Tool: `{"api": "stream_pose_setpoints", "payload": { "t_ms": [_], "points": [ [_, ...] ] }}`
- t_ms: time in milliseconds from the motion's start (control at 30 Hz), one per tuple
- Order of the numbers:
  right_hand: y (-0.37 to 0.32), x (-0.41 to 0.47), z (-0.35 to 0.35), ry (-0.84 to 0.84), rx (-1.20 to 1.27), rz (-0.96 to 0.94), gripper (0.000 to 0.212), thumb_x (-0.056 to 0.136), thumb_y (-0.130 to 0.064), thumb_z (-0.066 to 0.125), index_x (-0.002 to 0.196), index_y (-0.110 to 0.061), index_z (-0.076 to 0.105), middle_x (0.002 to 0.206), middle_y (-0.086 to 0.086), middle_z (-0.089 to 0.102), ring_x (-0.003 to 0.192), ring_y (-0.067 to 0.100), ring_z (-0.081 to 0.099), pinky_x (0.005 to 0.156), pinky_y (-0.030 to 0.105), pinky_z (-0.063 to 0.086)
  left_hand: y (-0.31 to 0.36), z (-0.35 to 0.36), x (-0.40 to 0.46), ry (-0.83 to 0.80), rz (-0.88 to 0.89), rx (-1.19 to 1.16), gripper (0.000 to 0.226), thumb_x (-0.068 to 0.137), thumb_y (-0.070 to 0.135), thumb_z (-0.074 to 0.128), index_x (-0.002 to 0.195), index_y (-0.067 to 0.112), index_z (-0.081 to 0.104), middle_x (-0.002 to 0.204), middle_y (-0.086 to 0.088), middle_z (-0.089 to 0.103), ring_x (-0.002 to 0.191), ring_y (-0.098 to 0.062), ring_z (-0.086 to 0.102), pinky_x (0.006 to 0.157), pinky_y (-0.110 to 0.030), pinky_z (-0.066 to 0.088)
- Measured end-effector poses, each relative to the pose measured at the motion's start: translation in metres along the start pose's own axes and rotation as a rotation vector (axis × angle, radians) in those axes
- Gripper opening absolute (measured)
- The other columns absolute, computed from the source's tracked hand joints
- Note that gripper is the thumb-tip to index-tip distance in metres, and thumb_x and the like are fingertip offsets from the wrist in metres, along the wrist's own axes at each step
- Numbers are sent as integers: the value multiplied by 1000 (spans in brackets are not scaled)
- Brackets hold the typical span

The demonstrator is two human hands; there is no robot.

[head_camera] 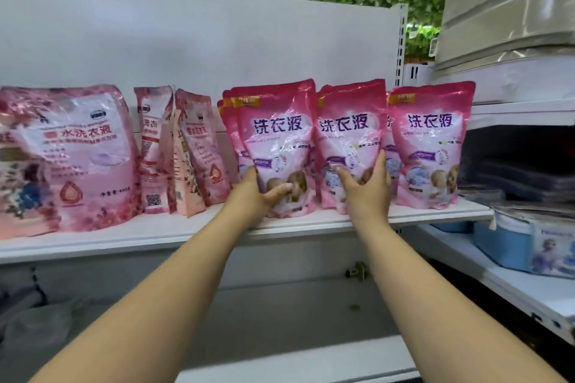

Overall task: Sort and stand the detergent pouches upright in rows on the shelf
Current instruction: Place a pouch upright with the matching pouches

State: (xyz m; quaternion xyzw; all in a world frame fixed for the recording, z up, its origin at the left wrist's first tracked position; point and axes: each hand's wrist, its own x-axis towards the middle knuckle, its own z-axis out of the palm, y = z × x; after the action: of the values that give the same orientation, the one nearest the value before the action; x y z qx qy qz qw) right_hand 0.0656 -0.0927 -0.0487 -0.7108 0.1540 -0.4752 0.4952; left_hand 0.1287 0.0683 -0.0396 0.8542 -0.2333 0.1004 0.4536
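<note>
Spanning the view, a white shelf (174, 228) carries upright pink detergent pouches: pale ones at left (77, 158), three darker rows at right. Left hand (264, 193) grips the first row's front pouch (277, 140) low down; right hand (365, 186) grips the middle one (348, 134).

white shelf (186, 232) carries upright bright pink pouches (431, 146) at right, paler pink pouches (77, 158) at left.

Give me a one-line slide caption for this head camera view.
Left hand and right hand each grip an upright bright pink plastic detergent pouch on the white metal shelf.
</note>
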Motion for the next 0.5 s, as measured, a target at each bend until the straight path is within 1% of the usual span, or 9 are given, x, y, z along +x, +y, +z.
{"api": "stream_pose_setpoints", "payload": {
  "t_ms": [33,67,133,233,300,367,400,500],
  "points": [
    [0,-1,-1,16,-12,-8,86,84,-36,63,149,-21,8,148,5,25,137,23,22,109,38,24,1,1,0,10,6,-15,66,81,46,62,127,5,37,116,-15,54,110,-33,52,82,-32,40],
    [0,-1,-1,23,-15,-20,86,85,-36,63,149,-21,8,149,5,24,137,23,22,110,37,23,2,2,0,31,-2,-12,65,82,46,61,127,5,36,116,-14,54,110,-32,52,82,-32,40],
    [2,0,-1,27,-27,-36,86,85,-36,63,149,-21,8,152,5,19,139,24,18,111,38,22,2,5,-3,87,-5,45,58,85,46,57,122,5,36,107,-12,52,104,-31,53,74,-31,36],
    [3,0,0,37,-66,-25,85,86,-36,61,149,-20,6,154,6,12,141,25,12,112,39,19,1,6,-3,96,-23,63,55,87,45,55,119,5,36,103,-10,49,97,-27,51,72,-29,34],
    [2,0,-1,44,-80,-46,86,85,-37,61,149,-19,6,154,8,12,141,26,12,112,40,18,0,5,-1,60,-21,43,52,88,42,56,121,7,36,113,-13,52,95,-24,49,74,-28,34],
    [3,-1,-1,52,-77,-63,85,86,-35,62,149,-20,7,153,9,13,140,26,13,111,39,20,-1,4,1,36,-21,18,56,87,42,57,127,8,36,126,-12,51,106,-25,51,79,-26,35],
    [3,0,-1,60,-65,-70,83,86,-33,62,148,-20,9,152,9,15,139,25,15,111,39,21,-1,4,1,33,-24,10,59,87,42,56,130,8,36,129,-12,51,111,-26,51,80,-26,35],
    [6,0,-2,122,-27,-87,78,86,-28,62,147,-18,14,148,13,21,136,27,21,110,42,24,-1,5,-1,79,-36,33,67,86,46,55,136,7,32,132,-13,50,115,-29,50,82,-29,38]
  ]
}}
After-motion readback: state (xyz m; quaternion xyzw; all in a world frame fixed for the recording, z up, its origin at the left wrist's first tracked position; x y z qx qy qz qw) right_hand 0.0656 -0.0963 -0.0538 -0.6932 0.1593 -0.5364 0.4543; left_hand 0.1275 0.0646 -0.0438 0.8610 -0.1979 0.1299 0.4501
